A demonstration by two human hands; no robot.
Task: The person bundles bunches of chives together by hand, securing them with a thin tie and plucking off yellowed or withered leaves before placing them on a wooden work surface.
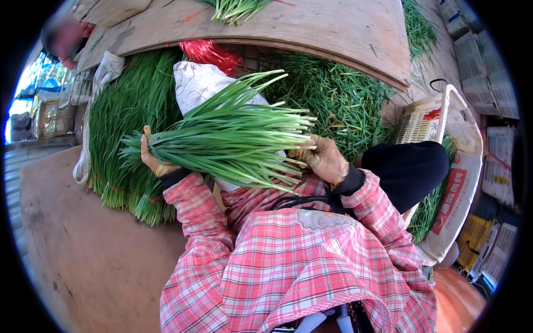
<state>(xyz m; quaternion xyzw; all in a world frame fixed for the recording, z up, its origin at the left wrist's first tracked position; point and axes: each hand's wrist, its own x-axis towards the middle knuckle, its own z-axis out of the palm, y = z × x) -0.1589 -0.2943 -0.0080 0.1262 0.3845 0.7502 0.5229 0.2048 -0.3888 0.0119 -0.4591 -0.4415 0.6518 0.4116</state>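
Note:
A loose bunch of garlic chives point(222, 136) lies sideways across my lap, with leafy tips to the left and fanned pale stem ends to the right. My left hand point(151, 159) grips it near the leaf tips, thumb standing up in front of the leaves. At the stem ends, my right hand point(326, 160) is closed, its fingers curled around a few stalks; the bunch hides part of them. Beneath and behind the bunch shows a white patterned cloth or sack point(200, 83). Tied bundles of chives point(133, 111) are stacked just beyond my left hand.
A wooden board point(311, 28) spans the far side, bearing another chive bunch point(236, 10). Red ties point(211, 55) hang at its edge. Loose green trimmings point(333, 100) pile beneath it. At right stands a white lined basket point(466, 161); crates point(477, 72) lie beyond. A person point(62, 36) is far left.

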